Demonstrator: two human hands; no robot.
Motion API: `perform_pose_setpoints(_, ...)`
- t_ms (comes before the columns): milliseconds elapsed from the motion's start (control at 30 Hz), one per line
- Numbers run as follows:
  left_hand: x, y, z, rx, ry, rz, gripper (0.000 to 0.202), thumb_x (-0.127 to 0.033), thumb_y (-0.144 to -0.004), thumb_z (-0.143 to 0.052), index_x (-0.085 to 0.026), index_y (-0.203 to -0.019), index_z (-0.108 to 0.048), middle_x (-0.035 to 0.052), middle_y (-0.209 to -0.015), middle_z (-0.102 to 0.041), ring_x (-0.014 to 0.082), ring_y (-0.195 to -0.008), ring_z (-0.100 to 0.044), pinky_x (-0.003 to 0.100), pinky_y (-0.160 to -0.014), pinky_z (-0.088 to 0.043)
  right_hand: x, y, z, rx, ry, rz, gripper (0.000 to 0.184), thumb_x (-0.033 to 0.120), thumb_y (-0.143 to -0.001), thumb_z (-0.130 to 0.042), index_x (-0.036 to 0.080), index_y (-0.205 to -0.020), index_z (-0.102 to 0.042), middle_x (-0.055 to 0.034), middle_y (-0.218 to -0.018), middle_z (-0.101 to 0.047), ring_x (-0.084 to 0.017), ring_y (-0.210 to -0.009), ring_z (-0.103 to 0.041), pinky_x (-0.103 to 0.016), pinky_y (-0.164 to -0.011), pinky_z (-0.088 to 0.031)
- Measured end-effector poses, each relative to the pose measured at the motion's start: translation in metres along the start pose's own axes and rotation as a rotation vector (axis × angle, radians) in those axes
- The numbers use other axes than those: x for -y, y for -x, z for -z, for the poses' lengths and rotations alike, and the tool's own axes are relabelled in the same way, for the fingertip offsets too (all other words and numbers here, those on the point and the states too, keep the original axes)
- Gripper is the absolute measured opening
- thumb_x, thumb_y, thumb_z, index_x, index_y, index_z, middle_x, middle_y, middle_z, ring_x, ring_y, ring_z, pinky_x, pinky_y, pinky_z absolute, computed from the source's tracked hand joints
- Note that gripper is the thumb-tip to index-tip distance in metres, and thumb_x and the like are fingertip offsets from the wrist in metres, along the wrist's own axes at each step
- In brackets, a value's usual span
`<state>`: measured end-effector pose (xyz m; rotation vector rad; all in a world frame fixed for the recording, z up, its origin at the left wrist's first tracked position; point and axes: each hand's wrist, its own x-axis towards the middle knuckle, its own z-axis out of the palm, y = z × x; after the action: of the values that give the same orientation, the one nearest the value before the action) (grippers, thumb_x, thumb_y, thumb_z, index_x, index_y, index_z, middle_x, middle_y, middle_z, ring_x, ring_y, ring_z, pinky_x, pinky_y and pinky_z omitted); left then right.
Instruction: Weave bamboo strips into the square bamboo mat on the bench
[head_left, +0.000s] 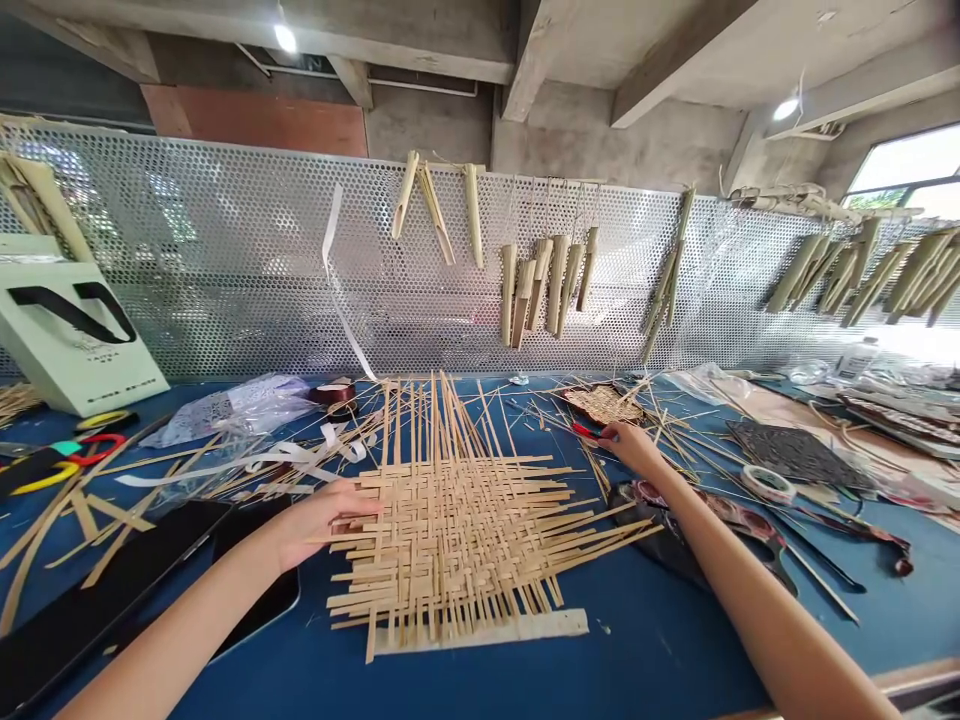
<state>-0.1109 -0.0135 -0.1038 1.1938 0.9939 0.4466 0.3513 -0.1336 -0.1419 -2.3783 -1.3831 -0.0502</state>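
Note:
A mat of loosely woven bamboo strips [465, 520] lies in front of me, with loose strip ends sticking out on all sides. My left hand [322, 515] rests at its left edge, fingers stretched out over the strip ends. To the right of the mat, my right hand [634, 448] reaches forward with its fingers closed on a small red-handled tool [586, 430]. The tool's working end is too small to make out. A pale flat strip [487, 632] lies along the mat's near edge.
A dark tablet-like slab [259, 590] and a long black case [112, 600] lie left. Scissors [97, 447], white ribbon [285, 460] and a green box [75, 330] stand beyond. At right are a tape roll [766, 484] and a brown woven piece [604, 403]. Perforated metal panels [262, 260] rise behind.

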Motion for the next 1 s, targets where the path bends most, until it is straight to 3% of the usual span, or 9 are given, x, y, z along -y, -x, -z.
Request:
perform_pose_setpoints(233,0.000,-0.004,0.001,-0.015,-0.055,0.023,0.031,-0.020,-0.060,-0.075,-0.016,-0.087,-0.061,0.0032,-0.085,-0.069,0.0183,-0.082,-0.065,0.022,-0.066,-0.051,0.028,0.004,-0.001,0.138,-0.174,0.238,0.029,0.040,-0.080,-0.052,0.015,-0.087,-0.065,-0.0040,-0.076,-0.066,-0.016,-0.070,-0.059,-0.024,-0.062,-0.042)
perform_pose_setpoints(533,0.000,-0.006,0.000,-0.008,-0.098,0.069,0.031,-0.027,-0.056,-0.077,-0.017,-0.077,-0.057,-0.0018,-0.078,-0.066,0.0135,-0.074,-0.062,0.021,-0.065,-0.051,0.027,0.007,0.007,0.216,-0.201,0.362,0.013,0.030,-0.067,-0.066,0.018,-0.067,-0.066,-0.0025,-0.072,-0.064,-0.016,-0.065,-0.056,-0.026,-0.061,-0.043)
perform_pose_setpoints(633,0.002,-0.008,0.001,-0.005,-0.110,0.065,0.030,-0.027,-0.055,-0.077,-0.018,-0.076,-0.057,-0.0024,-0.077,-0.066,0.0127,-0.073,-0.062,0.020,-0.063,-0.050,0.031,0.007,0.007,0.098,-0.197,0.367,0.010,0.027,-0.067,-0.064,0.017,-0.069,-0.063,-0.0047,-0.080,-0.062,-0.018,-0.073,-0.056,-0.027,-0.067,-0.044)
perform_pose_setpoints(767,-0.001,-0.007,-0.001,0.016,-0.105,0.056,0.031,-0.027,-0.053,-0.077,-0.018,-0.076,-0.059,-0.0028,-0.075,-0.067,0.0135,-0.075,-0.062,0.020,-0.065,-0.050,0.034,0.006,0.017,-0.177,-0.186,0.262,0.016,0.027,-0.078,-0.049,0.016,-0.087,-0.056,-0.0107,-0.091,-0.059,-0.022,-0.084,-0.054,-0.033,-0.075,-0.041)
perform_pose_setpoints(900,-0.004,-0.004,-0.005,0.022,-0.095,0.053,0.038,-0.027,-0.051,-0.078,-0.017,-0.083,-0.061,-0.0019,-0.079,-0.069,0.0146,-0.077,-0.064,0.021,-0.066,-0.051,0.028,0.009,0.045,-0.410,-0.178,0.092,0.022,0.026,-0.084,-0.032,0.016,-0.099,-0.045,-0.0088,-0.075,-0.059,-0.022,-0.067,-0.053,-0.034,-0.064,-0.039)
perform_pose_setpoints(1000,-0.004,-0.004,-0.005,0.018,-0.084,0.055,0.040,-0.026,-0.049,-0.078,-0.017,-0.084,-0.062,-0.0011,-0.081,-0.070,0.0158,-0.078,-0.064,0.022,-0.067,-0.051,0.010,0.024,0.069,-0.536,-0.185,0.042,0.019,0.026,-0.082,-0.030,0.018,-0.097,-0.039,-0.0076,-0.078,-0.059,-0.020,-0.067,-0.053,-0.032,-0.063,-0.039)
